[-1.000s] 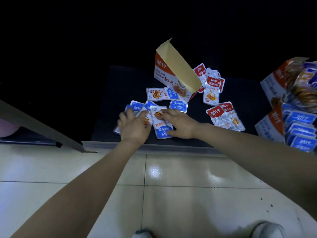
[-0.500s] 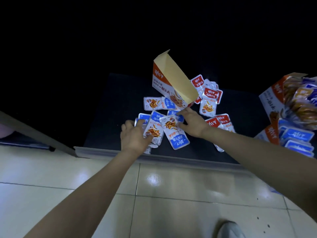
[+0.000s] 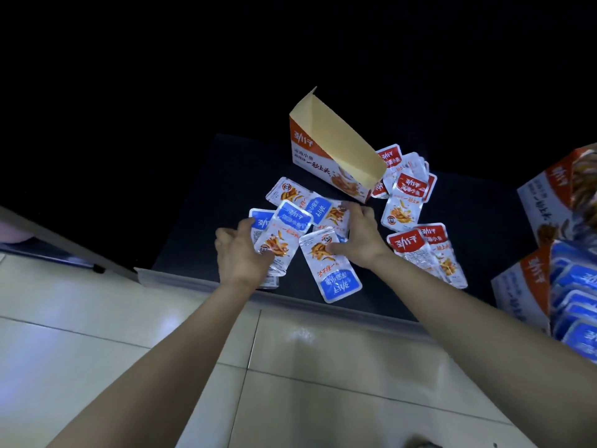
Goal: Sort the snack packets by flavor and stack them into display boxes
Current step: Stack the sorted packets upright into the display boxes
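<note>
Head view, landmark: the open display box (image 3: 326,163) with the tan flap standing up, at the far side of the dark bench (image 3: 200,202). Everything below is placed off that box.

Left hand (image 3: 240,253): nearer you than the box and a bit to its left. Your grip here is closed round a small stack of blue-label packets (image 3: 281,237), thumb on the top one, fingers hidden underneath. The stack looks tilted up off the bench.

Right hand (image 3: 358,236): just in front of the box. Fingers are spread flat, not pinched on anything. The fingertips press on a blue-label packet near the box (image 3: 332,215), and the thumb rests on the loose blue packet (image 3: 332,266).

Loose blue packet: lies flat on the bench, in front of the box, blue end pointing at you, close to the bench edge.

More blue: one packet lies flat (image 3: 290,194) just in front of the box's left end, partly under the others.

Red-label packets (image 3: 410,189): piled just right of the box, touching its right end. Two more red ones (image 3: 426,250) sit further toward you on that same side, overlapping each other.

Filled boxes (image 3: 549,202): well to the right of the open box, at the frame edge. The nearer one holds rows of blue packets (image 3: 578,286).

Floor (image 3: 161,334): pale shiny tiles below the bench edge, on your side.
</note>
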